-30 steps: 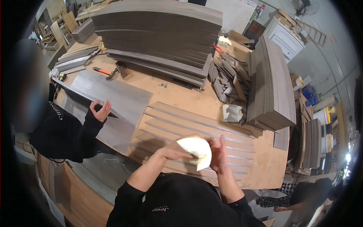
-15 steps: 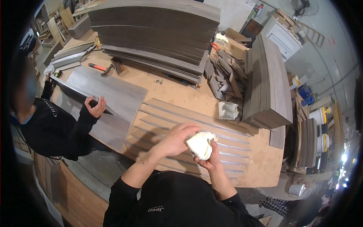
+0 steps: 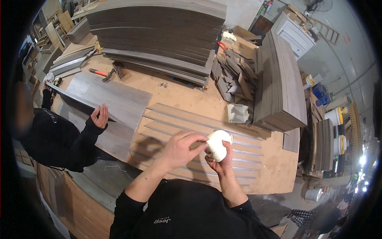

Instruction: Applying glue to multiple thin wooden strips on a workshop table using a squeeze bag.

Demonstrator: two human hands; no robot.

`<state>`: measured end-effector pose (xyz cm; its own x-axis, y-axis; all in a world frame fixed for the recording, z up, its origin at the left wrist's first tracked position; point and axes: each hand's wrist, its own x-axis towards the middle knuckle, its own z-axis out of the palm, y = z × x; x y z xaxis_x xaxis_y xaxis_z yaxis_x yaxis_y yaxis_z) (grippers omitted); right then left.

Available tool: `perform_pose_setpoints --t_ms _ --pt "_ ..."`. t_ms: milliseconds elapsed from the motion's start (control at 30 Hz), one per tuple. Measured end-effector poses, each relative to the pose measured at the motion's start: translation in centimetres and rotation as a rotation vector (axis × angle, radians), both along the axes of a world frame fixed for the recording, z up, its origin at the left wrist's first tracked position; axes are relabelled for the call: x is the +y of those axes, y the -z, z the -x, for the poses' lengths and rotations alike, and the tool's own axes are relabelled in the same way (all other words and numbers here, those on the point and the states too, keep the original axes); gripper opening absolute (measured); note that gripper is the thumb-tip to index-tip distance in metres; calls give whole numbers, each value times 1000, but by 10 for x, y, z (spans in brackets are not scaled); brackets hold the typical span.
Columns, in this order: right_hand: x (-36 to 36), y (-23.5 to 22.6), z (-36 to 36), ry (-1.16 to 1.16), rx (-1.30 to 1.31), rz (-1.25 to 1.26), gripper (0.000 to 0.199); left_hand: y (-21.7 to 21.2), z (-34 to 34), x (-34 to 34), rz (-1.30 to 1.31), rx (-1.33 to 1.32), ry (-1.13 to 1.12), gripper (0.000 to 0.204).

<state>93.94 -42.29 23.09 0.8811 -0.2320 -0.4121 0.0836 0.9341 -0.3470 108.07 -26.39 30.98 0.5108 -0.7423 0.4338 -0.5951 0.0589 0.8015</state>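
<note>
Head view. Item: crumpled cream-white cloth wad (image 3: 218,144), held above the strip of grooved pale wood slats (image 3: 175,119) on the plywood bench (image 3: 274,175). Right hand (image 3: 221,162): cupped under the wad, fingers curled shut around it. Left hand (image 3: 181,148): fingertips pinching the wad's near side. Step judged: bunching the cloth into a pad; the next move would call for a firm one-handed hold. Against the earlier frames: looser sheet now balled tight. To the left, a co-worker's hand (image 3: 99,116) rests on a grey board (image 3: 115,99).
</note>
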Motion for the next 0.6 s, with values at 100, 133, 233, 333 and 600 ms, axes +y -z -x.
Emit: perform_pose_setpoints --t_ms 100,133,233,333,600 --pt "0 1 1 -14 -19 -4 48 -3 -1 0 -13 -38 -18 18" --pt "0 1 2 -14 -19 -5 48 -5 -1 0 -14 -32 -22 16" --pt "3 -2 1 -8 -16 26 48 -6 -2 2 -16 -28 -7 15" --pt "4 -6 1 10 -9 34 47 -12 -2 1 -38 -13 25 15" --pt "5 -9 2 10 -43 81 51 -14 -10 5 -75 74 140 11"
